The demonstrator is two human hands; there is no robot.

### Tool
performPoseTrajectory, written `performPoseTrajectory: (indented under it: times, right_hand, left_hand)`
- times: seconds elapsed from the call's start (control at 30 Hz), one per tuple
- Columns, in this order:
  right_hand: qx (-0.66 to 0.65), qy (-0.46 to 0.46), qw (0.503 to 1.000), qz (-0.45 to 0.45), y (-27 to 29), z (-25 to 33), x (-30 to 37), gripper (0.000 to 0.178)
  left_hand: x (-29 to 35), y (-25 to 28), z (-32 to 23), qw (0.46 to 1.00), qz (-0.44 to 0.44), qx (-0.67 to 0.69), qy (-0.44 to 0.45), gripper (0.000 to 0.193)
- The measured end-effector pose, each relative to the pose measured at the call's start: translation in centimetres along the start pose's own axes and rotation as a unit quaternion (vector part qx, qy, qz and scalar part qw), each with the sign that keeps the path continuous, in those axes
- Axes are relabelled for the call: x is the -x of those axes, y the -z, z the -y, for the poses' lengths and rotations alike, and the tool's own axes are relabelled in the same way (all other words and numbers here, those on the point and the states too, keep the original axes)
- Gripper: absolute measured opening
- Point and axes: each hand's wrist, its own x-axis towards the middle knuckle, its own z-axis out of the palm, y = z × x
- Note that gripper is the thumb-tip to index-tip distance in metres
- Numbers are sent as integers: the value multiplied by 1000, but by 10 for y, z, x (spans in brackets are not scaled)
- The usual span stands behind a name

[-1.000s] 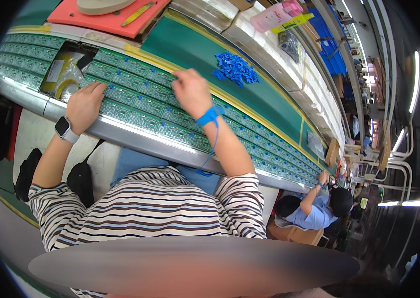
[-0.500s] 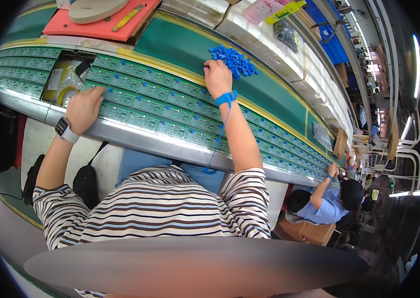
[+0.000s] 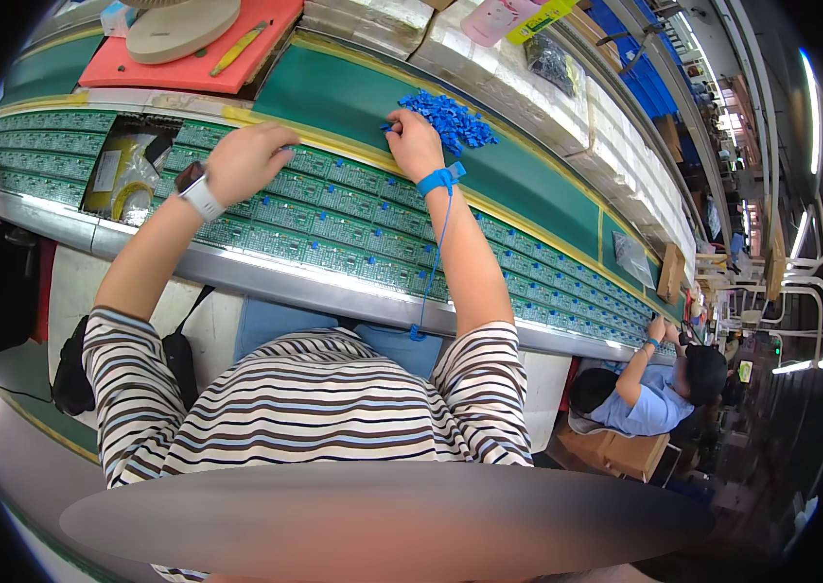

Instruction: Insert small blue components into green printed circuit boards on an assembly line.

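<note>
Rows of green circuit boards [image 3: 333, 225] stretch along the line in front of me, many carrying small blue components. My left hand [image 3: 248, 163], wearing a watch, is above the boards on the left. Its thumb and fingers are bent together, and anything between them is too small to make out. My right hand [image 3: 415, 146], with a blue strap and cord at the wrist, is at the left edge of a pile of loose blue components [image 3: 450, 119] on the green surface. Its fingertips are pinched, with a bit of blue showing at them.
A gap in the board rows holds plastic bags and a yellow tape roll [image 3: 131, 202]. Behind lie a red foam pad [image 3: 168, 76], a round beige disc [image 3: 183, 29] and a yellow knife [image 3: 238, 49]. A co-worker [image 3: 640, 403] sits farther right. White wrapped blocks [image 3: 518, 92] line the back.
My left hand has lifted off the boards beside the gap and moved right and away from me. My right hand has shifted slightly left beside the blue pile.
</note>
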Motion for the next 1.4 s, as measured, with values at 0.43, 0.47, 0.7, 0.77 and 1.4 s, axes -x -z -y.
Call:
performPoseTrajectory:
  times: [0.43, 0.47, 0.7, 0.77, 1.4]
  right_hand:
    - [48, 31, 994, -98, 6, -24, 13, 14]
    - [27, 12, 996, -81, 9, -25, 13, 12]
    - [-3, -9, 998, -58, 19, -17, 20, 10]
    - [-33, -7, 998, -56, 18, -3, 26, 8]
    - [-131, 202, 966, 92, -39, 159, 95, 7]
  left_hand:
    - [-128, -112, -4, 986, 119, -54, -101, 18]
    - [-130, -116, -1, 986, 119, -53, -102, 18]
    - [-105, -75, -2, 996, 59, -8, -67, 14]
    - [-76, -43, 0, 995, -24, 40, -88, 13]
    - [112, 45, 41, 994, 26, 56, 88, 13]
